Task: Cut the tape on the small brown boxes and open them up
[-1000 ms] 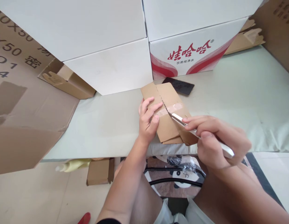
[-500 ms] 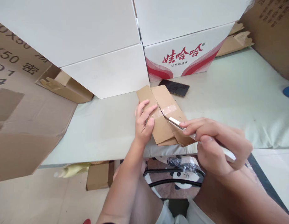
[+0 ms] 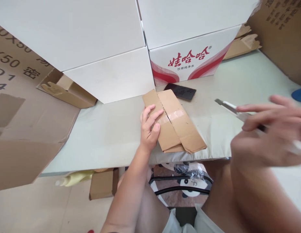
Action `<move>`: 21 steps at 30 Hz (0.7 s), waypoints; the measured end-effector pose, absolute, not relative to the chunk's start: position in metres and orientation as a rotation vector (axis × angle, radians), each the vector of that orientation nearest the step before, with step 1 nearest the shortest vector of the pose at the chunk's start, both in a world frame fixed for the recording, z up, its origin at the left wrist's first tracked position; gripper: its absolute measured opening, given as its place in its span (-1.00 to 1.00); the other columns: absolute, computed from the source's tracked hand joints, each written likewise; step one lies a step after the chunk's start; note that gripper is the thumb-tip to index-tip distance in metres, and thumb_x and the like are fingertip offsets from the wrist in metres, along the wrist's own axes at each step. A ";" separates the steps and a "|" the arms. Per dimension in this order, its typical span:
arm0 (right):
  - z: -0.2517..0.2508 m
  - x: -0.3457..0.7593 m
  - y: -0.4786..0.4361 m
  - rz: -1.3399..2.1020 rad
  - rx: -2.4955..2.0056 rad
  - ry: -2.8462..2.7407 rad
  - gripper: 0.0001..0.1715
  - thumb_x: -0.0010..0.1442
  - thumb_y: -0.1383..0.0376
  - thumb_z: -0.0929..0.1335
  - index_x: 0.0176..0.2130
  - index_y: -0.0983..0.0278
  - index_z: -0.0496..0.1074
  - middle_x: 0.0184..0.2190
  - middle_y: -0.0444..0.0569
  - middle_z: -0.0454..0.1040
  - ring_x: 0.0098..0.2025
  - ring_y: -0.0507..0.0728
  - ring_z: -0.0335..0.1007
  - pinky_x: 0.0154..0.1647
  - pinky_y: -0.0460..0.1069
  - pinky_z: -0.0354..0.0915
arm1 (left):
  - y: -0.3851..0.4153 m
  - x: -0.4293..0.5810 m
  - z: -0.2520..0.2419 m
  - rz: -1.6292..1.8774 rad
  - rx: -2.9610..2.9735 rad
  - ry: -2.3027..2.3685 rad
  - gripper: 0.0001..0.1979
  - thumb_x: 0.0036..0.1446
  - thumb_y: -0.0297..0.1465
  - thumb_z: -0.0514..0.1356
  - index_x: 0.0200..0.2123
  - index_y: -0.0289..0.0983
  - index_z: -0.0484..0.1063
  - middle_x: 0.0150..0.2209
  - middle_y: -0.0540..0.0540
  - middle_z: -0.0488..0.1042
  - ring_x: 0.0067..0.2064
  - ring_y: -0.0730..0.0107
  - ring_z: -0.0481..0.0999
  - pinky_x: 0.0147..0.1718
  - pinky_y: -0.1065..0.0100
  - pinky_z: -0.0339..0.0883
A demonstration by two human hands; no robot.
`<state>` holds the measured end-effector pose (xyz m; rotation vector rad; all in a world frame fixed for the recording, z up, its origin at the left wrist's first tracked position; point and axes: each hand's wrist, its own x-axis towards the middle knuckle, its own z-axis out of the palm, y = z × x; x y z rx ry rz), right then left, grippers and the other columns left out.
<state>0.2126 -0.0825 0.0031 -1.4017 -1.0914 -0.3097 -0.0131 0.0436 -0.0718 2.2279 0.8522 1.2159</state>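
Note:
A small, flattish brown cardboard box [image 3: 186, 131] lies on the cloth-covered table. Its two top flaps meet along a seam, and a strip of clear tape across them is split at that seam. My left hand [image 3: 150, 124] grips the box's left side, with fingers and thumb on the left flap; some fingertips are hidden behind the edge. Off to the right and above the table, my right hand [image 3: 269, 132], blurred by motion, is closed around a white utility knife [image 3: 229, 106]. The blade points left, apart from the box.
White cartons [image 3: 109, 76] are stacked at the back, one with red lettering. A black phone [image 3: 181, 92] lies in front of them. Large brown cartons [image 3: 31, 129] stand left and right. Below the table are a small brown box [image 3: 104, 183] and a yellowish bottle [image 3: 76, 178].
My right hand has lifted the knife off the seam and swung it to the right, away from the box. My left hand and the box stay in place.

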 end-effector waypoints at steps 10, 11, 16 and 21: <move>-0.082 0.236 -0.026 0.116 -2.344 -1.485 -0.68 0.24 0.21 0.26 -0.10 0.28 0.50 -0.19 0.18 0.59 -0.12 0.34 0.46 -0.22 0.11 0.14 | 0.045 -0.011 -0.075 1.254 2.204 0.811 -0.55 0.44 -0.07 -0.04 0.20 -0.06 0.45 0.31 -0.15 0.30 0.37 0.06 0.29 0.42 -0.09 0.05; -0.082 0.234 -0.025 0.129 -2.383 -1.515 -0.66 0.27 0.21 0.25 -0.08 0.28 0.50 -0.15 0.20 0.58 -0.08 0.36 0.45 -0.20 0.12 0.12 | 0.045 -0.011 -0.076 1.262 2.204 0.804 -0.55 0.44 -0.08 -0.04 0.20 -0.05 0.45 0.31 -0.14 0.30 0.37 0.06 0.29 0.42 -0.09 0.05; -0.081 0.226 -0.023 0.218 -2.431 -1.665 -0.58 0.30 0.23 0.22 0.02 0.26 0.52 -0.10 0.23 0.52 0.00 0.40 0.40 -0.11 0.18 0.09 | 0.045 -0.011 -0.076 1.261 2.214 0.811 -0.56 0.44 -0.10 -0.04 0.20 -0.05 0.45 0.31 -0.15 0.30 0.36 0.07 0.30 0.41 -0.08 0.07; -0.080 0.231 -0.028 0.319 -2.163 -1.495 -0.60 0.22 0.18 0.31 0.00 0.24 0.52 -0.13 0.19 0.52 0.00 0.40 0.42 -0.03 0.24 0.21 | 0.045 -0.011 -0.075 1.260 2.221 0.807 -0.56 0.44 -0.10 -0.04 0.20 -0.06 0.45 0.30 -0.15 0.30 0.36 0.09 0.29 0.42 -0.06 0.06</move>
